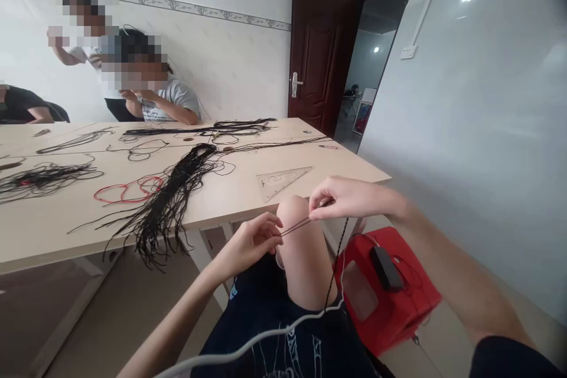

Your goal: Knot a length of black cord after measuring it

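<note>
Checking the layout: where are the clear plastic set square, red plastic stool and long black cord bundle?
Clear plastic set square (278, 181), head view, its middle.
Red plastic stool (394, 322), head view, its top.
Long black cord bundle (175, 204), head view, its middle.

Thin doubled black cord, taut on a shallow slant, twisted length hanging down

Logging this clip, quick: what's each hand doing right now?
Left hand: closed, pinching a thin black cord.
Right hand: closed, pinching the same cord between thumb and fingers.
</note>
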`<state>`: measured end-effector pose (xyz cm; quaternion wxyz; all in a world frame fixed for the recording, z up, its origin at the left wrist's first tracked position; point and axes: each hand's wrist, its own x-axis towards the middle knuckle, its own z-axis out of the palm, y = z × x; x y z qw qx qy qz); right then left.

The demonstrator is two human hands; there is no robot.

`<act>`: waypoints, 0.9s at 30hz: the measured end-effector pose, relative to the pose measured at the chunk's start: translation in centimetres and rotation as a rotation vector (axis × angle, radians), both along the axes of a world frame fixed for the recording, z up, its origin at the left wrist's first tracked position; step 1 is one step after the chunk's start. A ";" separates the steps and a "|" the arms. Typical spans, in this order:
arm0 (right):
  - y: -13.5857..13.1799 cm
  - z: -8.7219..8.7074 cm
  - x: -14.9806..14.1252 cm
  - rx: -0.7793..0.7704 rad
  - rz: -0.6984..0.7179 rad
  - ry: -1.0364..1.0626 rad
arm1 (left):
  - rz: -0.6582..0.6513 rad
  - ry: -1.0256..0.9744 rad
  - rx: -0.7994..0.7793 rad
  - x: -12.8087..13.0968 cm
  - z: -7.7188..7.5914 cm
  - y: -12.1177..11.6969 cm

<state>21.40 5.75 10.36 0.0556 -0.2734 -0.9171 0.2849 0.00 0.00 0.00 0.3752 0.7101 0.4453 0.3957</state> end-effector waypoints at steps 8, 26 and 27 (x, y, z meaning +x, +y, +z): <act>2.3 -5.4 -3.0 -0.124 -0.102 0.054 | 0.018 0.192 -0.017 -4.0 -1.6 1.4; 2.4 -6.5 -7.5 0.103 -0.269 -0.255 | 0.637 -0.379 0.172 2.6 -4.8 2.6; 2.6 -6.6 -7.6 0.096 -0.266 -0.266 | 0.668 -0.430 0.195 3.3 -4.8 2.9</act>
